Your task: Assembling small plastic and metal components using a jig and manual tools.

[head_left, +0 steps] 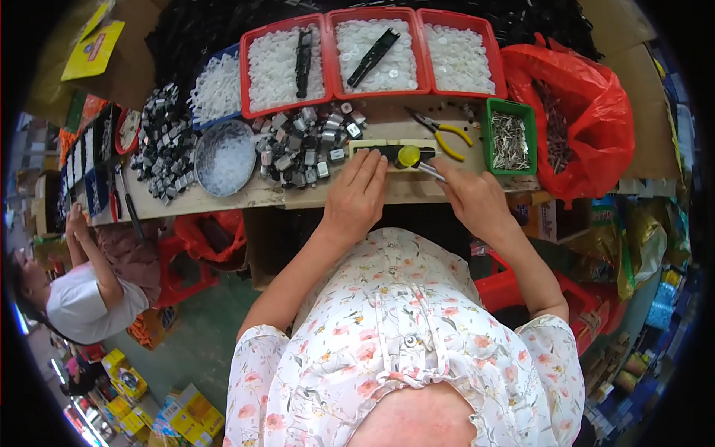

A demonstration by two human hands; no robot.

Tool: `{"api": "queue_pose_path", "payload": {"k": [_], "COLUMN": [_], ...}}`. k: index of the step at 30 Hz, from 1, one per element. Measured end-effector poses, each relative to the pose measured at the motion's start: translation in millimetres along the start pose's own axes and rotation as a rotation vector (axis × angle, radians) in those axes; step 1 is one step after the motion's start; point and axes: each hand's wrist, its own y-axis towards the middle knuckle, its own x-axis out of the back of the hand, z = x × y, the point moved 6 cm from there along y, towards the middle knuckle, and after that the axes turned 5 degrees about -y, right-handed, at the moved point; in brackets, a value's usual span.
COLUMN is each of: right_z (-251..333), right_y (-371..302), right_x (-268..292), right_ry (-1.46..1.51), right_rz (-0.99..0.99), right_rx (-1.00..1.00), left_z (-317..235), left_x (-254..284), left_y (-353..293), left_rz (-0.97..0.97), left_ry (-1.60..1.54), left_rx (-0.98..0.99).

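A long cream fixture [358,144] lies near the front edge of the table, with a black plastic housing [389,153] set in it. My left hand [357,200] is closed, its fingertips on the left end of the housing. A yellow round piece [408,155] sits on the housing, towards its right part. In my right hand [477,200] is a silver rod-shaped tool [430,171], its tip beside the yellow piece; the fingers partly hide its kind. Pliers [447,137] with yellow handles lie just beyond the fixture.
Red trays [331,56] of white discs stand at the back, with black housings laid on two. Small metal motors [294,145] and a round bowl [225,158] lie left. A green bin [511,104] of metal pins and a red bag [596,97] are right. Another person [97,290] sits left.
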Motion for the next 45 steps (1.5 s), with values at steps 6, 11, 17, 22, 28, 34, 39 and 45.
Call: {"api": "queue_pose_path", "payload": {"k": [6,11,17,22,28,34,39,45], "right_z": [-24.8,-46.4,-110.5,-170.8,-175.0,-166.9,-111.4,-48.4], "right_y": [-17.1,-19.2,1.3,20.4,43.3,57.3,49.0,40.1], "right_x": [45.8,1.5,43.5,37.4,27.7,36.8,55.3,-26.0], "right_ry": [0.267,0.046,-0.091,-0.173,-0.282,-0.323,-0.231,0.113], "right_rz": [-0.482,-0.036,-0.395,-0.499,-0.356,-0.395,-0.471,-0.026], "right_rx": [-0.112,-0.258,-0.311,-0.313,-0.446,-0.377,-0.171,-0.006], "left_z": [-6.5,-2.0,-2.2,-3.3,-2.9,1.4,9.1,14.2], "left_x": [-18.4,-22.3,-19.1,-18.5,-15.3,-13.5,-18.8,-3.3], "left_y": [13.3,14.3,11.2,16.8,22.8,39.2,40.7,54.0], "left_rz": [0.033,-0.008,-0.014,-0.006,-0.017,0.059,0.102,0.097], "left_ry": [-0.005,0.009,-0.022,-0.033,-0.064,-0.108,-0.119,-0.404], "left_rx": [-0.074,-0.121,-0.111,-0.068,-0.033,0.067,0.080,0.215]}}
